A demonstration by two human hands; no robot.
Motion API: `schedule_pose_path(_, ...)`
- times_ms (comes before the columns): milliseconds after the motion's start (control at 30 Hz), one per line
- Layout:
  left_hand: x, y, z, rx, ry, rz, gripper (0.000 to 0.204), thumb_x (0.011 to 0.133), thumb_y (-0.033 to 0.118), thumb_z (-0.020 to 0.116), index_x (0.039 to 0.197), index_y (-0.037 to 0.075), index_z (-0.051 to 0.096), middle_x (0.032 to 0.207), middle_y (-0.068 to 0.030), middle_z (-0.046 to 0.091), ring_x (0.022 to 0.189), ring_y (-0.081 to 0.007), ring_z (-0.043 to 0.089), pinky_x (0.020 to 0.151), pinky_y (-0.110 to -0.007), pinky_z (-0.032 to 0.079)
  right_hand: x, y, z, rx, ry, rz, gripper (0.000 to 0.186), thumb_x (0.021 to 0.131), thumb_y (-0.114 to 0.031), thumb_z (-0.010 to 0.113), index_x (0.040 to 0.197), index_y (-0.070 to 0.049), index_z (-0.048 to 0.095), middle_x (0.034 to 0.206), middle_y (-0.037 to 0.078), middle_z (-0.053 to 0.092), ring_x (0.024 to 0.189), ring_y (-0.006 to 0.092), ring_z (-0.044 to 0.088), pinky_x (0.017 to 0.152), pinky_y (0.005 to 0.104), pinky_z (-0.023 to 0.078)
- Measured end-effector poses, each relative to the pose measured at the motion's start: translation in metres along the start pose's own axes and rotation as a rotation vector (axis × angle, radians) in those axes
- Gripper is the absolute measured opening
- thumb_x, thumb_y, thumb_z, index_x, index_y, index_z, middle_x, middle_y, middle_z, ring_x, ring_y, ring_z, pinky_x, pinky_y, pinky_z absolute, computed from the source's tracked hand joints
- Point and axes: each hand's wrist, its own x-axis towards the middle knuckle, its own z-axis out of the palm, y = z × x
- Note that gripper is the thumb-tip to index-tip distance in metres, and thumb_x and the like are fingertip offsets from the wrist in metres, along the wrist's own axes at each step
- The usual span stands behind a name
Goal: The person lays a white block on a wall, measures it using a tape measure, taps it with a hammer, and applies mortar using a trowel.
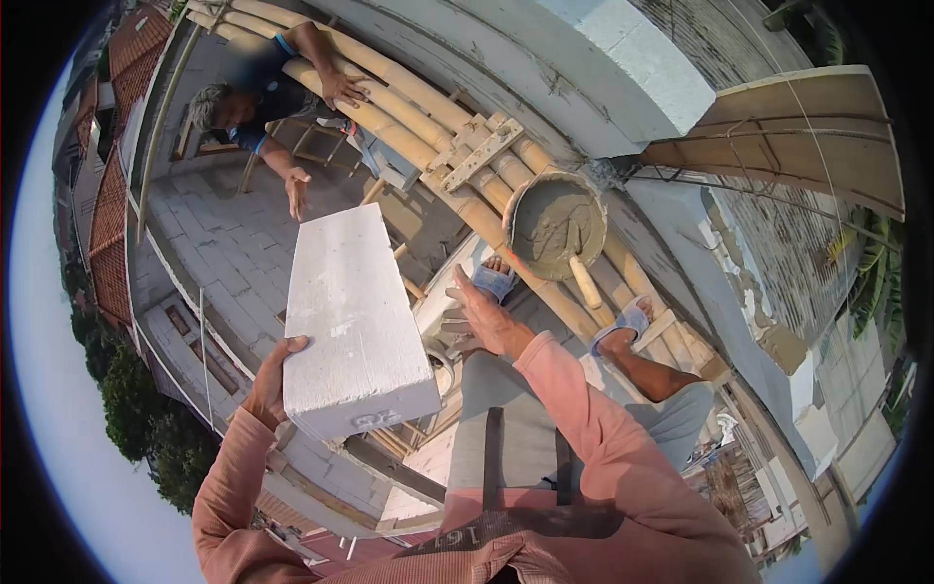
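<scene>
A white block [350,311] is held out ahead of a person above a building site, its long axis running near to far with a slight lean left, its far end pointing toward a co-worker's hand [297,190]. The left hand [266,386], nearer to the block, grips its left edge, thumb on top, other fingers hidden; the block lies right of that thumb. The right hand [493,319], fingers apart, hangs clear to the block's right. Farther right, a trowel [586,282] rests in a mortar bucket [517,249] over bamboo poles [389,119].
</scene>
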Motion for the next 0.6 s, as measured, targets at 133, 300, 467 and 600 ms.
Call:
schedule_pose_path(133, -0.065, -0.029, 0.028, 0.038, 0.1, -0.149, 0.085, 0.084, 0.027, 0.067, 0.147, -0.008, 0.021, 0.123, -0.0315, 0.057, 0.099, -0.0378, 0.07, 0.082, -0.043, 0.063, -0.03, 0.011, 0.065, 0.134, -0.154, 0.06, 0.109, 0.074, -0.073, 0.068, 0.153, -0.007, 0.03, 0.149, 0.02, 0.04, 0.131, 0.0329, 0.047, 0.1, 0.051, 0.044)
schedule_pose_path(300, -0.1, -0.041, 0.079, 0.152, 0.064, -0.287, 0.087, 0.083, 0.028, 0.068, 0.147, -0.007, 0.022, 0.121, -0.0346, 0.055, 0.099, -0.0405, 0.07, 0.079, -0.046, 0.063, -0.125, 0.02, 0.071, 0.127, -0.047, 0.067, 0.098, 0.075, -0.064, 0.07, 0.145, -0.003, 0.04, 0.136, 0.019, 0.052, 0.121, 0.0327, 0.055, 0.092, 0.0494, 0.049)
schedule_pose_path(467, -0.121, -0.013, 0.148, 0.269, 0.054, -0.22, 0.089, 0.08, 0.029, 0.069, 0.146, -0.01, 0.024, 0.119, -0.0366, 0.055, 0.092, -0.0402, 0.071, 0.075, -0.044, 0.062, -0.163, 0.011, 0.068, 0.188, 0.052, -0.083, 0.098, 0.072, -0.059, 0.073, 0.142, 0.002, 0.041, 0.13, 0.024, 0.053, 0.12, 0.0362, 0.055, 0.085, 0.0494, 0.052)
schedule_pose_path(600, -0.121, 0.006, 0.159, 0.391, -0.009, -0.32, 0.092, 0.077, 0.032, 0.07, 0.146, -0.01, 0.026, 0.118, -0.038, 0.056, 0.09, -0.041, 0.07, 0.075, -0.045, 0.061, -0.236, -0.017, 0.094, 0.214, 0.141, -0.264, 0.098, 0.075, -0.055, 0.071, 0.145, 0.003, 0.036, 0.132, 0.031, 0.048, 0.122, 0.0397, 0.053, 0.09, 0.0505, 0.051)
